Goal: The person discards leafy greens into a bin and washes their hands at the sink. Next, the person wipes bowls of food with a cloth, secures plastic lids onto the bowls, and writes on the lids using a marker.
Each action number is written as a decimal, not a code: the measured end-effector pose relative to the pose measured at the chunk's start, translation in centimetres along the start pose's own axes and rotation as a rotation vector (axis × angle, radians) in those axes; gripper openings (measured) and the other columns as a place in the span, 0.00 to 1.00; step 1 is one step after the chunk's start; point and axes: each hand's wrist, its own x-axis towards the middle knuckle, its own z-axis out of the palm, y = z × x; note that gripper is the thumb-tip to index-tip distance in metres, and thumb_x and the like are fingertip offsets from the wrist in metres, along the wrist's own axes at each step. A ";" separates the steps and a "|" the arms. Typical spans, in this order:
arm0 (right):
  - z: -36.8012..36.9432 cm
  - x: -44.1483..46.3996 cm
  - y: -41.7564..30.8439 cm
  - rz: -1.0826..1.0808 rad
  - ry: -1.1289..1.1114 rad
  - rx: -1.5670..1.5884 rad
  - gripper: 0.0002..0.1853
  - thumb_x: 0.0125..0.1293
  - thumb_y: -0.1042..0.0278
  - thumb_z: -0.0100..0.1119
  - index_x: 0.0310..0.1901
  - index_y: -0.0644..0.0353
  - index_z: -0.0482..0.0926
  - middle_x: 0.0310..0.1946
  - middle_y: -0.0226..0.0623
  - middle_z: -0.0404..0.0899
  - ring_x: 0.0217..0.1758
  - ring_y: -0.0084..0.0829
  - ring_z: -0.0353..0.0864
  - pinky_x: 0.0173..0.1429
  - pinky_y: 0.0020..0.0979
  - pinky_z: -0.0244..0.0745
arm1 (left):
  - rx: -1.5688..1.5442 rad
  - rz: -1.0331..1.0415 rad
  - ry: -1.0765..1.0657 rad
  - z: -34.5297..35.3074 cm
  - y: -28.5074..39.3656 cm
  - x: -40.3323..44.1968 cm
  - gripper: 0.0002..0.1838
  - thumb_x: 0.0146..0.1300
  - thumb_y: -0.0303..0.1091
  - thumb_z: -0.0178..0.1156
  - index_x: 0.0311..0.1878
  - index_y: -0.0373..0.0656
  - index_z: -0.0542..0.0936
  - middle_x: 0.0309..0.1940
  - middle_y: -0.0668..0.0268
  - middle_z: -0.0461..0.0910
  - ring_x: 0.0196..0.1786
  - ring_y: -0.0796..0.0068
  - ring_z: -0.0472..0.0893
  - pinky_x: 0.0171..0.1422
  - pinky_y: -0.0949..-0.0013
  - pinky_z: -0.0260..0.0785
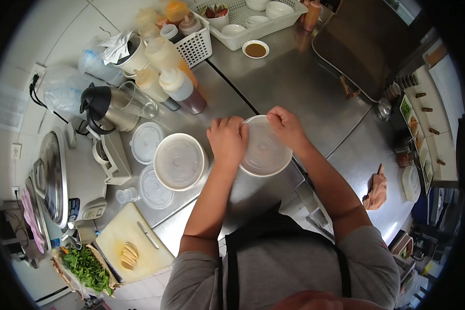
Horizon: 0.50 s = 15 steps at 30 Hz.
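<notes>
A white round bowl with a clear lid (266,147) stands on the steel counter between my hands. My left hand (227,138) lies against the left rim of this bowl, its fingers bent and pressed together. At the upper right rim, my right hand (288,126) has its fingers curled in on the lid's edge. Just left of my left hand stands a second lidded bowl (180,161), which neither hand holds. Two loose clear lids, an upper one (146,143) and a lower one (156,187), lie beside it.
Sauce bottles (183,93) and a steel jug (111,106) stand at the back left. A cutting board (152,253) with a knife and sliced food is at the lower left, near leafy greens (88,268). A rice cooker (80,175) is at the left. A small sauce dish (256,49) sits behind.
</notes>
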 end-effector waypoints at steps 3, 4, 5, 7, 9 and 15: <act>0.0 -0.1 -0.1 -0.011 0.001 0.002 0.09 0.58 0.63 0.48 0.31 0.59 0.73 0.25 0.40 0.75 0.28 0.36 0.74 0.33 0.31 0.67 | 0.041 -0.065 -0.031 0.9 0.2 0.4 0.03 0.45 0.31 0.54 0.24 0.44 0.74 0.24 0.66 0.75 0.34 0.62 0.71 0.38 0.60 0.59; 0.0 0.0 -0.2 -0.005 0.018 -0.019 0.08 0.58 0.63 0.48 0.31 0.58 0.73 0.26 0.40 0.75 0.28 0.37 0.74 0.33 0.32 0.67 | 0.059 -0.079 -0.026 1.1 0.3 0.5 0.03 0.45 0.31 0.54 0.24 0.45 0.74 0.24 0.66 0.74 0.34 0.62 0.71 0.38 0.60 0.59; 0.1 -0.1 -0.4 0.001 0.035 -0.040 0.08 0.57 0.63 0.48 0.31 0.57 0.73 0.26 0.39 0.74 0.29 0.38 0.74 0.34 0.33 0.68 | 0.079 -0.091 -0.020 1.1 0.5 0.5 0.02 0.45 0.31 0.54 0.23 0.45 0.74 0.24 0.66 0.74 0.34 0.62 0.70 0.38 0.60 0.59; 0.1 0.0 -0.5 -0.051 0.081 -0.104 0.07 0.57 0.64 0.48 0.30 0.56 0.73 0.27 0.39 0.74 0.31 0.39 0.74 0.35 0.34 0.68 | 0.117 -0.108 -0.009 0.9 0.8 0.5 0.03 0.45 0.31 0.54 0.24 0.45 0.74 0.24 0.65 0.74 0.34 0.61 0.70 0.39 0.60 0.59; 0.1 0.1 -0.1 -0.158 0.154 -0.194 0.06 0.56 0.65 0.48 0.29 0.55 0.73 0.29 0.39 0.73 0.32 0.41 0.73 0.36 0.36 0.68 | 0.146 -0.106 -0.003 0.8 1.0 0.9 0.03 0.46 0.32 0.55 0.25 0.46 0.75 0.25 0.64 0.74 0.35 0.61 0.70 0.41 0.60 0.60; 0.0 0.5 0.4 -0.129 0.111 -0.167 0.07 0.57 0.63 0.46 0.30 0.55 0.73 0.31 0.40 0.73 0.35 0.43 0.73 0.38 0.38 0.68 | 0.069 -0.070 -0.083 1.4 0.9 1.7 0.04 0.45 0.32 0.55 0.26 0.45 0.75 0.26 0.61 0.74 0.36 0.59 0.70 0.40 0.57 0.61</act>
